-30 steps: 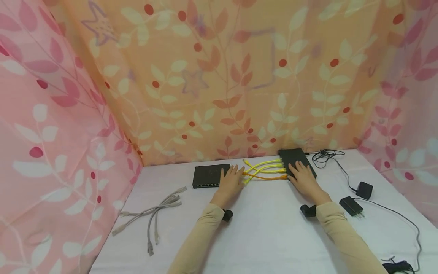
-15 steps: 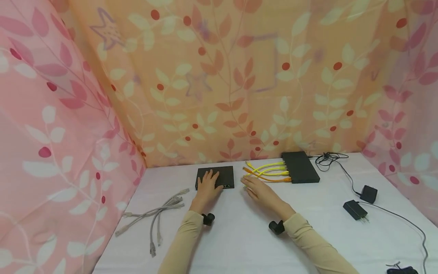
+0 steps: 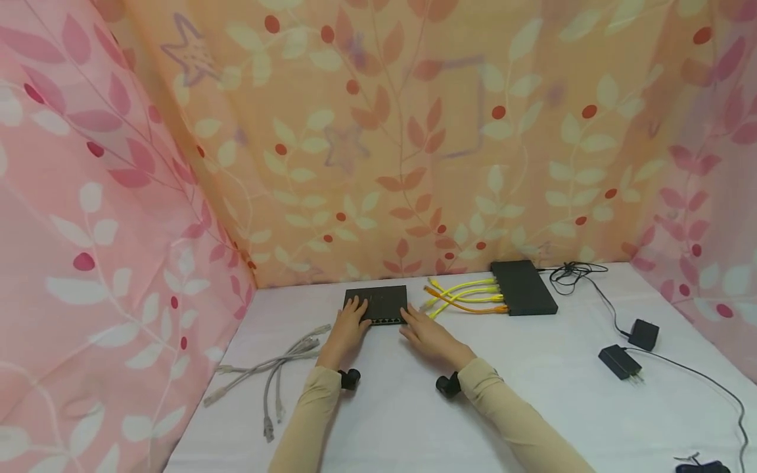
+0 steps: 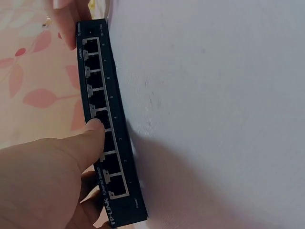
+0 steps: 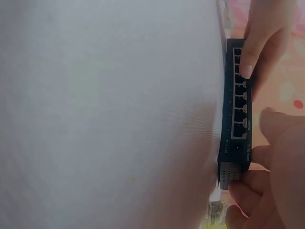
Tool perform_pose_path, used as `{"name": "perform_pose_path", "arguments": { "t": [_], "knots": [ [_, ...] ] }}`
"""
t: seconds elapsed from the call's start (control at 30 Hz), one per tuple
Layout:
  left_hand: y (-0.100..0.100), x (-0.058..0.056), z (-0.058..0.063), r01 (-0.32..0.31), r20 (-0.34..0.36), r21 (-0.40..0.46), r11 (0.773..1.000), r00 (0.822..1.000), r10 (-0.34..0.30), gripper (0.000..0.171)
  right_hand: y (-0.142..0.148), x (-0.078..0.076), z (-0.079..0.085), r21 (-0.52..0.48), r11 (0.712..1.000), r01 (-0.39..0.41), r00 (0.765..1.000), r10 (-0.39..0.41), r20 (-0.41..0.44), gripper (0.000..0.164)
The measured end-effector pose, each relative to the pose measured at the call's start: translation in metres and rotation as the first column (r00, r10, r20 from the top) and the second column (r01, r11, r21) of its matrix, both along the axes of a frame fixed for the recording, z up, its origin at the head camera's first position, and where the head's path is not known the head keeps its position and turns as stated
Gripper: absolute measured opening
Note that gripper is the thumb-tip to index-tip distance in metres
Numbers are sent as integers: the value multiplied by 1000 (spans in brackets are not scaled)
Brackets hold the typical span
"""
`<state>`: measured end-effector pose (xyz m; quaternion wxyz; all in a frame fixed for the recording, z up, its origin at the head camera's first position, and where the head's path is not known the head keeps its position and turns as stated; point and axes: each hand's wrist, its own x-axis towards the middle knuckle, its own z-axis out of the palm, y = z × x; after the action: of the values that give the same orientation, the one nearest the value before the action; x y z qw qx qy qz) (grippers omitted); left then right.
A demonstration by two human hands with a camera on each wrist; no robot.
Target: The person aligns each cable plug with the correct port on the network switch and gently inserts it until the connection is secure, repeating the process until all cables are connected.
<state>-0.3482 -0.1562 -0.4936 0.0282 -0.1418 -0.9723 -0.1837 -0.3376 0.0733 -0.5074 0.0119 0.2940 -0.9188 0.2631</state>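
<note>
In the head view a black TP-LINK Ethernet switch (image 3: 384,302) lies on the white cloth, its row of ports toward me. My left hand (image 3: 347,328) rests on its left part with fingers spread over the top; in the left wrist view the thumb (image 4: 93,138) touches the upper edge of the port side. My right hand (image 3: 430,335) is at the opposite end, its fingers (image 5: 248,186) touching the vented end face beside the power socket. Right of it, a second black box (image 3: 523,288) has several yellow cables (image 3: 473,289) and an orange cable (image 3: 473,309) plugged in.
Several grey network cables (image 3: 278,364) lie crossed on the left. Two black power adapters, one upper (image 3: 643,335) and one lower (image 3: 619,362), lie on the right with their cords. A coiled black cord (image 3: 570,274) sits behind, near the patterned curtain (image 3: 378,164).
My right hand has left the second box, passed the yellow cable ends and reached the switch's right end. My left hand has moved left, from the switch's right end to its left part.
</note>
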Motion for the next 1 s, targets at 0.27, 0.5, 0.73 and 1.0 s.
{"name": "perform_pose_path", "arguments": {
  "t": [0.27, 0.5, 0.73, 1.0],
  "knots": [
    [-1, 6, 3, 19, -13, -21, 1000, 1000, -19, 51, -3, 4, 4, 47, 999, 4, 1000, -5, 9, 54],
    [3, 11, 2, 5, -27, -26, 1000, 1000, -5, 50, -3, 10, 7, 64, 998, 9, 1000, -7, -20, 53],
    [6, 17, 6, -1, -32, -17, 1000, 999, 0, 50, 1, 16, 14, 60, 998, 15, 1000, -16, 11, 52],
    [6, 32, 6, 8, -34, -21, 1000, 999, -9, 51, 2, 25, 9, 89, 996, 23, 1000, -22, -17, 55]
  ]
}}
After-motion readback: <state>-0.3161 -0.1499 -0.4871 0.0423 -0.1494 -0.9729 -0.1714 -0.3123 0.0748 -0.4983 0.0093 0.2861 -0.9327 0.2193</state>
